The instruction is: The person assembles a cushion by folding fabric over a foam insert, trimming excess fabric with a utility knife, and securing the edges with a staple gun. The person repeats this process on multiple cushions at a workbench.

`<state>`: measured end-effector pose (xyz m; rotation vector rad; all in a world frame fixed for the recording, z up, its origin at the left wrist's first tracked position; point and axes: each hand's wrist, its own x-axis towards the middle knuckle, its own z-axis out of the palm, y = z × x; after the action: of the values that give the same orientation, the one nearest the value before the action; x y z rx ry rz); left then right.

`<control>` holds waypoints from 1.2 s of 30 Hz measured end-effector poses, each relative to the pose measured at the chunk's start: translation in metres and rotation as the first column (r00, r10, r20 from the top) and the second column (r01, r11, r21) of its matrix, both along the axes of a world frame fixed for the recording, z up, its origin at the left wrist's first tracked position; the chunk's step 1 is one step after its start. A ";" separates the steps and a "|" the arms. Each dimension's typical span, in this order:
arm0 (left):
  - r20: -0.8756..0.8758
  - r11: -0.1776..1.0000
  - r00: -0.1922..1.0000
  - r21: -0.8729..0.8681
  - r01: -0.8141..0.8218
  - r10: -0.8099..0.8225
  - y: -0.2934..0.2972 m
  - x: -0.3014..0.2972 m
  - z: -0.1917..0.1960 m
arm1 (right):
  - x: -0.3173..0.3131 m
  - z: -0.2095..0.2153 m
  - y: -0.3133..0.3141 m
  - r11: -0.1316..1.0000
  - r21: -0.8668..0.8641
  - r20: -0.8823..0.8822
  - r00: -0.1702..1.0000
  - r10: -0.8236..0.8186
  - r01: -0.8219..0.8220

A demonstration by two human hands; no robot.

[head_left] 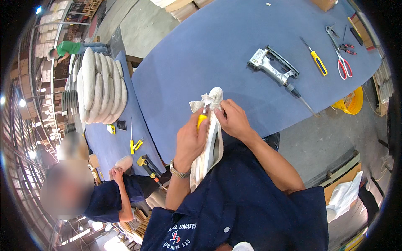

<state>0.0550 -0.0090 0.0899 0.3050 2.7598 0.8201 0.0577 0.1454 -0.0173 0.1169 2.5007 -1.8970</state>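
A beige fabric-covered seat pad (215,93) stands on its edge between my torso and the blue work table (180,62), its narrow side and pale inner layers facing me. Loose fabric flaps (195,106) stick out at its far end. My left hand (189,140), with a metal watch on the wrist, is closed around the yellow handle of a screwdriver (202,121), whose tip is against the fabric. Close beside it, my right hand (233,119) pinches the fabric edge at the pad's right side.
On the table's right lie a staple gun (272,67) with its hose, a yellow screwdriver (318,62), red-handled scissors (344,69) and pliers (348,49). A yellow bucket (354,101) stands below. At left, a co-worker's hand (117,173) holds another pad near stacked pads (100,88).
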 end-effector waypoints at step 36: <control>-0.055 0.906 0.992 -0.415 0.083 -0.116 0.024 -0.021 -0.017 | -0.014 -0.008 0.014 0.983 -0.172 0.027 0.997 0.075 -0.069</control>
<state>0.0339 0.0147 0.0728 0.3963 2.8691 0.1878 0.0440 0.1594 -0.0248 0.0563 2.2754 -2.0515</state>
